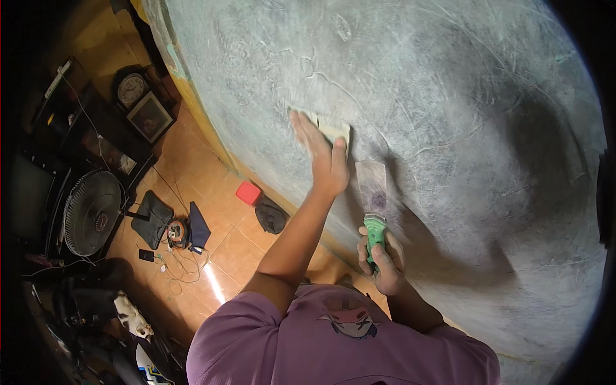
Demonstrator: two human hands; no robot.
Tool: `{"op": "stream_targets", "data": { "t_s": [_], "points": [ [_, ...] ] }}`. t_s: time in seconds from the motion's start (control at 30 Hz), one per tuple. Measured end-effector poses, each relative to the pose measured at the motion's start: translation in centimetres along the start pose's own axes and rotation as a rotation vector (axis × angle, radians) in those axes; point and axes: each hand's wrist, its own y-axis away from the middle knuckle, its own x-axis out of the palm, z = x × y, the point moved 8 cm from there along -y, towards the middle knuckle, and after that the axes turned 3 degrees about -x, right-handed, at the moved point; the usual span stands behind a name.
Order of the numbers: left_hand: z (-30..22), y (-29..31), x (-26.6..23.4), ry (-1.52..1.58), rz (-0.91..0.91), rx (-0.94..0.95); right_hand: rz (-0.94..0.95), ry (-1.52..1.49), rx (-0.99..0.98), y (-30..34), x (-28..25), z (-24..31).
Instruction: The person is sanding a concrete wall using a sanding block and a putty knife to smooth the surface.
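Note:
My left hand (323,154) is against the grey, patchy plastered wall (449,77). Under its stretched fingers and thumb it grips a pale flat rectangular pad (335,131), pressed to the surface; the hand hides part of it and blurs slightly. Lower and to the right, my right hand (385,260) is closed around the green handle of a putty knife (373,192). The wide blade points up, is smeared with pale residue and has a dark patch near the handle. I cannot tell whether the blade touches the wall.
On the tiled floor (237,228) at left are a red box (248,192), a black bag (271,217), a phone (146,255) and a coiled cable (183,269). A fan (94,215) stands near a dark cabinet, with a clock (131,88) and picture frame (150,117) farther back.

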Motion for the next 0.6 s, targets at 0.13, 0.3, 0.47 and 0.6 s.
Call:
{"op": "stream_targets", "data": {
  "t_s": [0.13,0.3,0.47,0.6],
  "points": [
    [-2.3,0.0,1.0,-0.013,0.009,0.05,-0.004,-0.01,-0.013,-0.4,0.4,-0.2],
    [2.3,4.1,1.6,-0.036,0.053,0.006,-0.013,-0.007,0.047,-0.6,-0.3,-0.3],
    [2.8,-2.0,-1.6,-0.066,-0.121,-0.104,0.053,-0.038,0.036,-1.6,-0.4,0.2],
    [1.5,-0.5,0.3,-0.114,-0.087,-0.039,0.15,-0.066,0.091,-2.0,-0.8,-0.6]
  ]
}}
